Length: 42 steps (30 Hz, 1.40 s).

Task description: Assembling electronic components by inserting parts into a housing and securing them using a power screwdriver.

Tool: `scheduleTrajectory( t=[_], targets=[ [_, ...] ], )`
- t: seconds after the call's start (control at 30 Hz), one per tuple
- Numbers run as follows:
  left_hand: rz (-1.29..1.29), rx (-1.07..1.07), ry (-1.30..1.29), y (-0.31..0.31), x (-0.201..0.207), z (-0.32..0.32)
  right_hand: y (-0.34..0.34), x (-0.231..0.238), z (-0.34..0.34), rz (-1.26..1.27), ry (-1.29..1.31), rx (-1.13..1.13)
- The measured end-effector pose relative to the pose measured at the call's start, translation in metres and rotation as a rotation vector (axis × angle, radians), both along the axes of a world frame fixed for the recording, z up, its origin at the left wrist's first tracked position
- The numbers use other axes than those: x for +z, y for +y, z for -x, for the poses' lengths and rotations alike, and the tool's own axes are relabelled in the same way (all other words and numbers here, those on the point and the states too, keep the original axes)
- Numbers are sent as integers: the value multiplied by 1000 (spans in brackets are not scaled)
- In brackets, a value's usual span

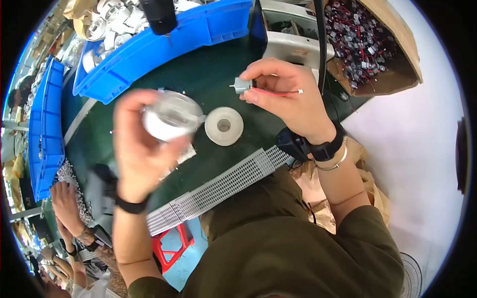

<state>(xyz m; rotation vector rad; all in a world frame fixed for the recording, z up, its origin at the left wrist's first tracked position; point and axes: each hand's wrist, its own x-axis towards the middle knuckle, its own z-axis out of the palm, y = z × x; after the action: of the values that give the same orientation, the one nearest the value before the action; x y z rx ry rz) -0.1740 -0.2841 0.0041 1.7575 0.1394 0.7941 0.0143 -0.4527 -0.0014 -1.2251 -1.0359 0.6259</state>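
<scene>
Pinched between the thumb and fingers of my right hand (293, 97) is a small grey motor (242, 85), its shaft pointing left. Red and black wires trail from it to a small white connector (300, 91). My left hand (136, 144) is wrapped around a round white plastic housing (169, 116) with a greyish, clear-looking top; both are smeared by motion. Between the two hands, a white ring-shaped part (212, 130) with a hole in its middle lies on the dark green table (258, 121). Partly behind my left hand lies a small white piece (188, 154).
A blue bin (198, 30) of white plastic parts stands at the back, under a hanging black tool (159, 17). At the back right are a metal device (290, 47) and a cardboard box (407, 44) of wired motors. A perforated strip (213, 191) lines the near edge. Another person's hand (67, 206) works at left.
</scene>
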Motion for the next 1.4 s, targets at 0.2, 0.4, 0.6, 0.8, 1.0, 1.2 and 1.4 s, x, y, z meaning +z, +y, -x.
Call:
scheduleTrajectory(
  t=[0.2,0.4,0.6,0.8,1.0,1.2,1.4],
  targets=[
    [-94,17,129,-41,-80,-21,-15,-4,13,139,-28,-22],
    [-335,88,240,-47,-66,-16,-9,-12,17,219,-463,44],
    [-318,-6,222,-39,-66,-20,10,-15,18,179,-782,81],
    [-331,-141,315,-18,-59,-20,19,-13,7,156,-1048,250],
    [-459,-20,224,-29,-53,-17,21,42,-2,-90,-954,-42],
    [-599,29,93,-41,-69,-15,132,96,19,-556,-237,-465],
    [-649,30,69,-43,-72,-24,146,121,-10,-529,-83,-48]
  ],
)
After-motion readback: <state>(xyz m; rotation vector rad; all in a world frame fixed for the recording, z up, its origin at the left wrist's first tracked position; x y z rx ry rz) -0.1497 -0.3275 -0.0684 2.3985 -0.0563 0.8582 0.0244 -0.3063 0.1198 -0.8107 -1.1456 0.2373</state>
